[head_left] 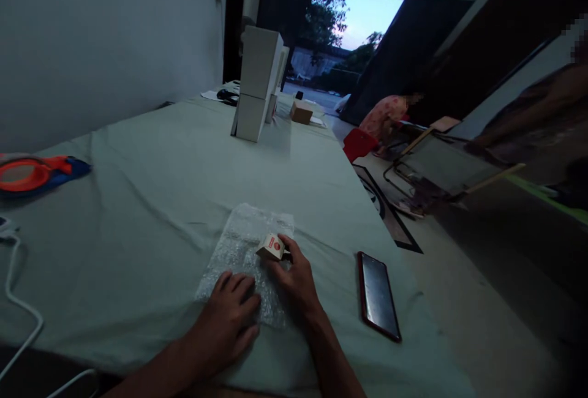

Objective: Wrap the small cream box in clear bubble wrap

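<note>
The box (271, 246), a tiny thing with a red sticker, sits tilted on the bubble wrap (239, 232). The right hand (296, 278) has its grip closed round the near end, thumb and fingers pinching it. Just left of that grip the left hand (232, 312) lies flat and open on the bubble wrap, holding nothing, pressing it onto the bench (160, 190). A phone (377, 294) lies right of the grip. White cartons (257, 82) stand well beyond it, and a cable (18, 300) is far off left.
</note>
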A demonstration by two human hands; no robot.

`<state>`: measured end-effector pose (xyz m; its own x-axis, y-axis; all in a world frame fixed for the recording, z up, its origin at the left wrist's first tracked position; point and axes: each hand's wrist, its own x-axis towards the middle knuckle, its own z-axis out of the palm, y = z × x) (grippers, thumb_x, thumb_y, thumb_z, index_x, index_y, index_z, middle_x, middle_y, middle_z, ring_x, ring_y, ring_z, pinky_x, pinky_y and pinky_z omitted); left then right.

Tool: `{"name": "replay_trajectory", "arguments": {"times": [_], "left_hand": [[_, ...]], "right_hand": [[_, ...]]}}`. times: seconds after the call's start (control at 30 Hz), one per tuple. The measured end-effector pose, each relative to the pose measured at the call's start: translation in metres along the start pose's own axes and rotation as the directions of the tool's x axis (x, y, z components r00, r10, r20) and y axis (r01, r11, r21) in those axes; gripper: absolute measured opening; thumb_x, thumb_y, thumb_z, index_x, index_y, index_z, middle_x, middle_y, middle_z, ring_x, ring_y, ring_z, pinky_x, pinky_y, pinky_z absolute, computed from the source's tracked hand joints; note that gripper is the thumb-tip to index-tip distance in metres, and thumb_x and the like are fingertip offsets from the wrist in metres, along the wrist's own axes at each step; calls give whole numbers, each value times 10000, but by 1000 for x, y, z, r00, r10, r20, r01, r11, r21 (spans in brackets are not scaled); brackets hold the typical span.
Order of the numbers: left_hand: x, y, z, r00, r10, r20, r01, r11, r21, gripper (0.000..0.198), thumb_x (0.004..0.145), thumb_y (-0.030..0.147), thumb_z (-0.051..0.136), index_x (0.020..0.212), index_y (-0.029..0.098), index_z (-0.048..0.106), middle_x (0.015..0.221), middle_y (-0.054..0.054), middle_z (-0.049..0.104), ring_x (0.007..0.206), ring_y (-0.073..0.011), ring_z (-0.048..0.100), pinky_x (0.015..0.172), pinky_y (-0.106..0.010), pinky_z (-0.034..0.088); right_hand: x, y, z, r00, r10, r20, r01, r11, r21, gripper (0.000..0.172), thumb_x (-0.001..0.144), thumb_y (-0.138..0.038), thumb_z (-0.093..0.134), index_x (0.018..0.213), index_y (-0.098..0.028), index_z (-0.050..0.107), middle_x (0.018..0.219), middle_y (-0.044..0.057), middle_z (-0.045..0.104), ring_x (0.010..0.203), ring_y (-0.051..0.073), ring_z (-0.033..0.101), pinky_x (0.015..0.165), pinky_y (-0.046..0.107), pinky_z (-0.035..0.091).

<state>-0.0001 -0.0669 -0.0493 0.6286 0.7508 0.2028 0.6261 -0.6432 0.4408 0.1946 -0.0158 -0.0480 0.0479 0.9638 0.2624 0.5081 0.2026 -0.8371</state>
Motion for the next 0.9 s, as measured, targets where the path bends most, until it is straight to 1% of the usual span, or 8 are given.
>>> {"name": "replay_trajectory", "arguments": {"times": [0.07, 0.17, 0.27, 0.37, 0.57, 0.7, 0.8, 0.9], "left_hand": [[0, 1, 0, 1000, -3, 17, 3, 1000, -9, 372, 807, 282, 639, 1170, 245, 567, 1327, -90, 523, 1229, -296, 438, 1104, -546, 263], [0, 2, -1, 1000, -6, 31, 7, 1000, -24, 381, 809, 285, 634, 1180, 246, 559, 1329, -89, 519, 1241, -297, 431, 1117, -544, 247], [0, 0, -1, 1000, -9, 30, 10, 999, -36, 375, 804, 265, 627, 1172, 245, 557, 1332, -84, 516, 1254, -292, 423, 1129, -541, 231], [0, -1, -5, 999, -8, 40, 10, 999, -47, 371, 782, 217, 623, 1146, 242, 557, 1331, -80, 518, 1256, -281, 427, 1133, -525, 239], [-4, -6, -14, 998, -6, 61, 7, 1000, -8, 495, 696, 49, 550, 1144, 261, 556, 1316, -46, 546, 1259, -252, 450, 1139, -530, 220], [-6, -12, -9, 997, 9, 72, -12, 999, 42, 472, 672, -28, 476, 1048, 231, 595, 1243, -44, 608, 1188, -244, 521, 1085, -519, 303], [-4, -16, -3, 998, 43, 38, -46, 996, 81, 380, 712, -33, 460, 974, 198, 609, 1195, -66, 640, 1166, -253, 545, 1028, -485, 372], [-3, -17, -1, 997, 76, -1, -75, 993, 96, 306, 755, -29, 453, 907, 186, 608, 1152, -70, 656, 1124, -247, 570, 996, -460, 401]], "right_hand": [[0, -1, 5, 999, -24, 33, 25, 999, -20, 537, 756, -216, 637, 1281, -189, 530, 1240, 103, 626, 1063, 243, 619, 914, 389, 509], [-2, 0, 12, 995, -31, 98, 40, 995, -90, 528, 771, -230, 649, 1286, -205, 534, 1244, 98, 621, 1134, 252, 584, 976, 424, 473], [-3, 3, 14, 989, -39, 146, 57, 990, -125, 586, 760, -187, 641, 1327, -197, 496, 1298, 108, 585, 1198, 251, 541, 1035, 442, 424], [-3, 6, 11, 986, -29, 165, 49, 992, -121, 625, 744, -144, 621, 1348, -186, 466, 1315, 115, 570, 1205, 247, 537, 1046, 439, 414], [-4, 8, 9, 989, -18, 148, 36, 992, -118, 549, 757, -160, 636, 1290, -194, 508, 1294, 108, 588, 1185, 249, 555, 1026, 445, 433], [-5, 9, 10, 989, -45, 143, 62, 991, -115, 554, 752, -146, 645, 1285, -210, 512, 1279, 100, 598, 1166, 240, 572, 1013, 429, 451], [-6, 8, 10, 990, -50, 134, 66, 991, -114, 570, 740, -134, 640, 1289, -220, 515, 1268, 94, 606, 1151, 240, 582, 1005, 429, 459], [-6, 7, 7, 990, -46, 136, 58, 995, -85, 598, 734, -129, 623, 1313, -211, 496, 1307, 103, 582, 1193, 244, 558, 1039, 442, 431]]}}
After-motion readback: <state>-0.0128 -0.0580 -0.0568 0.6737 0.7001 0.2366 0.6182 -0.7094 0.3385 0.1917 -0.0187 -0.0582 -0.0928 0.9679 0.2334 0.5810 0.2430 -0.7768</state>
